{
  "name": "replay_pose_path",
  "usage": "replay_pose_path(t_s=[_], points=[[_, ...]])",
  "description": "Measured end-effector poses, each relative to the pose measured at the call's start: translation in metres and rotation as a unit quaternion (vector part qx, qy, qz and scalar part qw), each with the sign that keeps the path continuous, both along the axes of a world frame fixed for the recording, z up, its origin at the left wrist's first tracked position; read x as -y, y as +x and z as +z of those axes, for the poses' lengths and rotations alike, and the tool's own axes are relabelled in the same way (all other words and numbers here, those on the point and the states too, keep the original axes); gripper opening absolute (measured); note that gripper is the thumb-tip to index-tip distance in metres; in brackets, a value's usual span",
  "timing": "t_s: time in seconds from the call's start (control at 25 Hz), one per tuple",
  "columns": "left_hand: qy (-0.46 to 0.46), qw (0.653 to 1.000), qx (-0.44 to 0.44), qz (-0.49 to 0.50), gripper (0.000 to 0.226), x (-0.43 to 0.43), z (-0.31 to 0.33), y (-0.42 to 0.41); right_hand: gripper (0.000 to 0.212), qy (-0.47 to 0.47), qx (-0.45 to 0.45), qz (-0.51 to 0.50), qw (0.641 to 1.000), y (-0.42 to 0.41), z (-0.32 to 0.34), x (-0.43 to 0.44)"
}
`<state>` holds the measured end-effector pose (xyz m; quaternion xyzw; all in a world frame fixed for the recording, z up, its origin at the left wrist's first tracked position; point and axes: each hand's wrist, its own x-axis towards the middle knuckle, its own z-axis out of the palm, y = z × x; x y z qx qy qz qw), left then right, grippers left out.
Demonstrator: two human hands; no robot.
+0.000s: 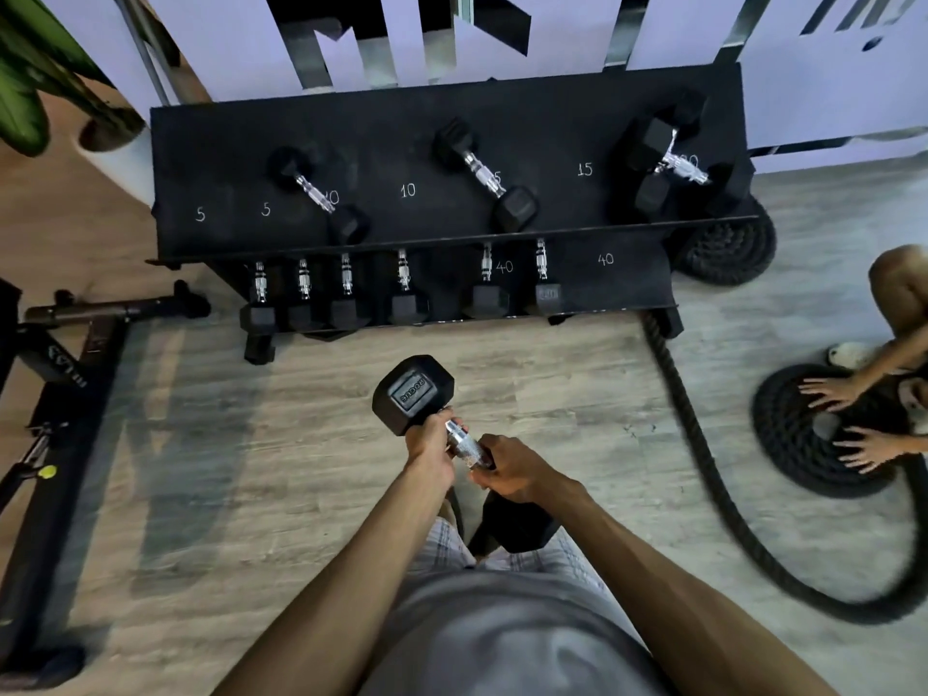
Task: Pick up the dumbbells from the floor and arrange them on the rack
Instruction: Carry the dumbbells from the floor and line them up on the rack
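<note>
I hold a large black hex dumbbell point(414, 394) with a chrome handle in both hands, off the floor in front of the rack. My left hand point(429, 447) grips the handle just under the upper head; my right hand point(507, 469) grips lower down, and the lower head sits behind my right wrist. The black two-tier rack point(401, 143) stands ahead. Its top shelf, marked with white weight numbers, carries a small dumbbell point(316, 193), a middle one point(484, 175) and two big ones point(673, 158) at the right. Several dumbbells point(401, 288) line the lower shelf.
A thick black battle rope point(703, 444) runs along the floor at the right to a coil point(783, 434) under another person's hands point(828, 394). A second coil point(728, 248) lies beside the rack. A black bench frame point(65, 374) stands left, a plant point(30, 67) far left.
</note>
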<state>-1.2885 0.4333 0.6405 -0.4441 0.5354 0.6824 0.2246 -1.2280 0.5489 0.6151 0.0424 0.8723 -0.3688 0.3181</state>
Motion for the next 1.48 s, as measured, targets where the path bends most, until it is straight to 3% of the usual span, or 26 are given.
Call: replay_pose_path(t_s=[0.64, 0.96, 1.16, 1.48], points=[[0.009, 1.000, 0.006, 0.016, 0.013, -0.049, -0.030, -0.230, 0.026, 0.003, 0.008, 0.006, 1.000, -0.233, -0.010, -0.053], [0.002, 0.999, 0.016, 0.039, 0.009, -0.056, -0.041, -0.349, 0.038, 0.039, -0.008, 0.061, 0.997, -0.357, -0.016, -0.062], [0.009, 0.998, 0.022, 0.056, 0.005, -0.064, -0.044, -0.436, 0.038, 0.016, 0.010, 0.062, 0.998, -0.448, -0.027, -0.069], [0.055, 0.989, 0.067, 0.117, 0.008, -0.065, -0.064, -0.541, 0.038, 0.072, 0.013, 0.097, 0.993, -0.565, -0.043, -0.072]])
